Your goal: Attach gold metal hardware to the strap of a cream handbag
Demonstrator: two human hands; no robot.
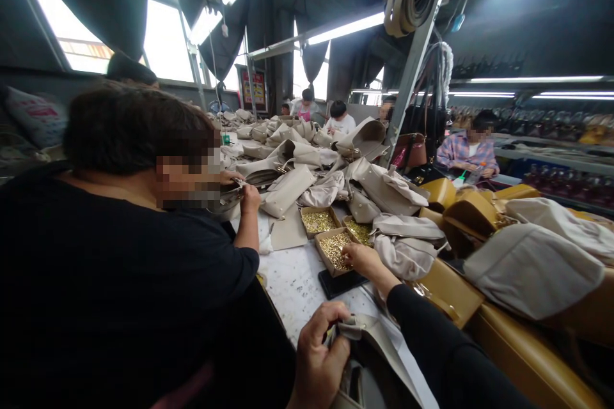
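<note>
At the lower edge, my left hand [320, 353] pinches the rim of a grey-beige bag [378, 339] between thumb and fingers. The bag's dark opening faces me. My right hand [362, 259] reaches over a small cardboard box [328, 258] full of tiny gold metal pieces [336, 245]. Its fingertips are drawn together down among the pieces, and what lies between them is too small to make out. Two more boxes of gold pieces [319, 221] adjoin it. Under the near box and my wrist lies a black phone [336, 285].
Grey-beige bags [288, 192] are heaped along the table [288, 281]. Mustard-yellow bags [518, 345] pile up at right. A co-worker in black [119, 268] sits close on my left, handling a bag. A metal post [422, 45] rises beyond the boxes. Other people work farther back.
</note>
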